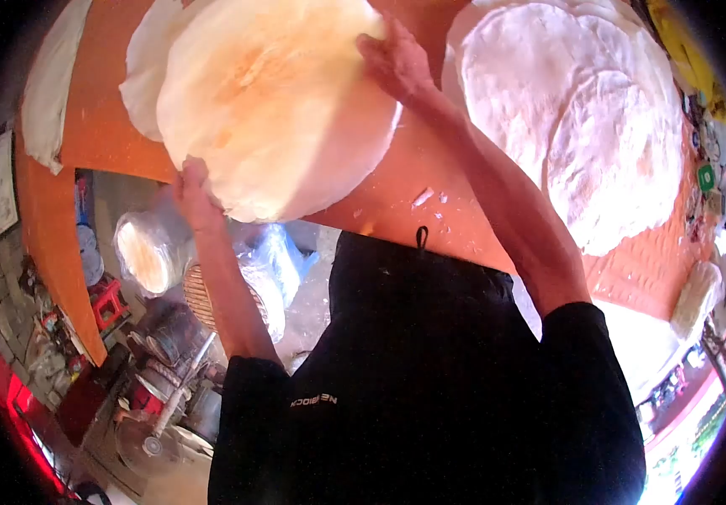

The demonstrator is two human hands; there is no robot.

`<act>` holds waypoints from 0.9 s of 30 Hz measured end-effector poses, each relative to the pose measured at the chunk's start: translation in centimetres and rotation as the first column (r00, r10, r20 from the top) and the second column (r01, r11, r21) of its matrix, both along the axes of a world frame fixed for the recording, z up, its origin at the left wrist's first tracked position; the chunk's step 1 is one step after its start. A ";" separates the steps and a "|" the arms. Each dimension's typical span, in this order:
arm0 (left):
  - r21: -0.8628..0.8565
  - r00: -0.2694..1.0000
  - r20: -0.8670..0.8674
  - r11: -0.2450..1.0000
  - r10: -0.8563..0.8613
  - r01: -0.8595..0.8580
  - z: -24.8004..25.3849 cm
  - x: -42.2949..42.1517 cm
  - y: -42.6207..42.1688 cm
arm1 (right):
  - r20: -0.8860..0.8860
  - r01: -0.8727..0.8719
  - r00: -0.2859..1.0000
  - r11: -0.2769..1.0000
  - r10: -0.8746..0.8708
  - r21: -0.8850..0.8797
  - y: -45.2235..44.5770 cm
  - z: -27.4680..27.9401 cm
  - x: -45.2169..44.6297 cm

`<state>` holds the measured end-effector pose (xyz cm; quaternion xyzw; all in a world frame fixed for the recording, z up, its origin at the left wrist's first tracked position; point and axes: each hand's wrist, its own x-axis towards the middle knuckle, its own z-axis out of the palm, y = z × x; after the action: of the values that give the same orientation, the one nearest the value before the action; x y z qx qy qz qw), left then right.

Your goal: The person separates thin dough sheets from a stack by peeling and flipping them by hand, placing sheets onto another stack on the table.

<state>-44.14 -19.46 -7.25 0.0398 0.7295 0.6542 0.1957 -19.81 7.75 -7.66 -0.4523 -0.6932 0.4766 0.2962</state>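
Observation:
A large round flatbread (pixel 279 101), pale with a browned patch in its middle, spans the space between my two hands over the orange table. My left hand (pixel 197 198) is closed on its near left edge, fingers partly hidden by the bread. At its right edge, my right hand (pixel 397 63) grips the rim, with some fingertips out of sight. Behind it on the left, another pale flatbread (pixel 140 76) is partly covered. To the right lies a stack of white floury flatbreads (pixel 506 93), the top one folded or overlapped.
The orange table (pixel 430 177) has small dough scraps (pixel 423 197) near its front edge. A long pale sheet of bread (pixel 52 84) hangs at the far left. Below stand a plastic-wrapped bundle of rounds (pixel 144 257), a red crate (pixel 108 303) and a rolling pin-like stick (pixel 180 391).

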 end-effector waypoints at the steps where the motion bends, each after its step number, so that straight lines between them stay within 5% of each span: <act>1: -0.031 0.999 -0.013 0.999 -0.044 0.043 -0.1 -0.9 -0.5 | 0.094 0.010 0.995 0.973 -0.033 0.229 0.6 -2.0 -0.2; 3: 0.027 0.992 0.050 0.993 -0.119 0.117 0.7 -0.1 -0.4 | 0.190 -0.052 0.982 0.929 -0.020 0.366 1.4 -3.8 0.4; 5: 0.036 0.977 0.134 0.986 -0.165 0.161 1.7 -0.3 -0.2 | 0.033 -0.129 0.991 0.991 0.129 -0.019 1.7 0.6 3.2; 6: 0.005 0.990 0.024 0.990 -0.142 0.142 1.5 -0.7 -1.0 | -0.051 0.006 0.999 0.948 0.011 0.318 0.5 1.3 5.2; 7: 0.091 0.975 0.191 0.991 -0.114 0.098 1.5 -1.5 -1.2 | 0.051 -0.024 0.999 0.984 0.016 0.179 -0.4 6.6 7.9; 8: 0.160 0.932 0.354 0.987 -0.079 0.023 1.6 -2.4 -1.4 | 0.162 -0.083 0.986 0.964 0.043 0.251 -0.5 8.2 10.7; 10: -0.051 0.988 0.009 0.987 -0.154 0.155 0.5 -2.7 -2.7 | 0.252 -0.056 0.966 0.896 -0.063 0.440 -2.6 9.8 17.4; 11: 0.085 0.955 0.288 0.995 -0.072 0.050 2.0 -2.1 -1.9 | 0.309 -0.018 0.943 0.907 -0.124 0.420 -3.7 10.1 20.6; 12: 0.094 0.951 0.294 0.993 -0.090 0.065 2.4 -2.4 -1.9 | 0.439 -0.031 0.877 0.889 -0.195 0.456 -4.9 10.3 24.2; 14: -0.151 0.952 -0.304 0.989 -0.044 -0.003 2.9 -3.1 -1.9 | 0.701 -0.116 0.674 0.903 -0.235 0.414 -7.4 9.4 30.9; 15: -0.152 0.952 -0.300 0.988 -0.057 0.011 3.7 -2.7 -1.2 | 0.800 -0.146 0.563 0.927 -0.208 0.344 -8.7 9.1 33.4; 17: -0.090 0.588 -0.793 0.986 -0.157 0.141 6.8 -0.9 1.2 | 0.865 -0.200 0.470 0.933 -0.176 0.298 -10.7 8.3 36.6; 21: -0.042 0.769 -0.623 0.987 -0.147 0.155 12.8 9.2 7.9 | 0.827 -0.220 0.518 0.901 -0.217 0.374 -11.2 8.1 39.1; 27: 0.032 0.744 -0.128 0.747 -0.656 0.664 10.7 22.8 10.4 | 0.624 -0.091 0.703 0.827 -0.341 0.555 -9.8 8.8 41.4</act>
<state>-21.37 -9.09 3.47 0.3377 0.6526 0.5666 0.3729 21.62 -2.08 1.09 -0.5422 -0.8243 0.0283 0.1605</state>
